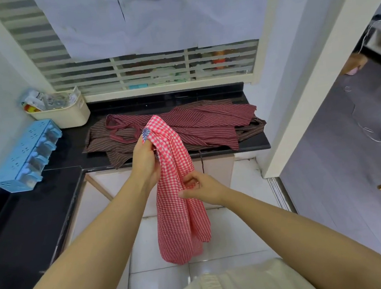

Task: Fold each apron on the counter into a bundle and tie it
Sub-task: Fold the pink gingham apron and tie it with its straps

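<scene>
The head camera looks down at a red-and-white checked apron [180, 215] that hangs in the air in front of the counter [252, 146], not lying on it. The left hand [144, 162] grips the apron near its top, with fingers curled round the gathered cloth. A small blue-and-white patterned piece [145, 133] shows just above this grip. The right hand [200, 188] is lower and pinches the cloth at about the middle of its length. The bottom part of the apron falls loose toward the floor tiles. On the counter behind, a pile of dark red and brown striped aprons [201, 124] lies spread and not folded, and one thin strap hangs over the front edge. To the left stand a cream basket [66, 116] and a blue rack of small containers [27, 155]. I judge that the step in hand is the beginning of work on the checked apron: it is being held up and straightened, and no fold is made yet. The next move probably calls for finding the edges and the straps, then laying or doubling the cloth evenly, so the straps stay free for tying the bundle.
</scene>
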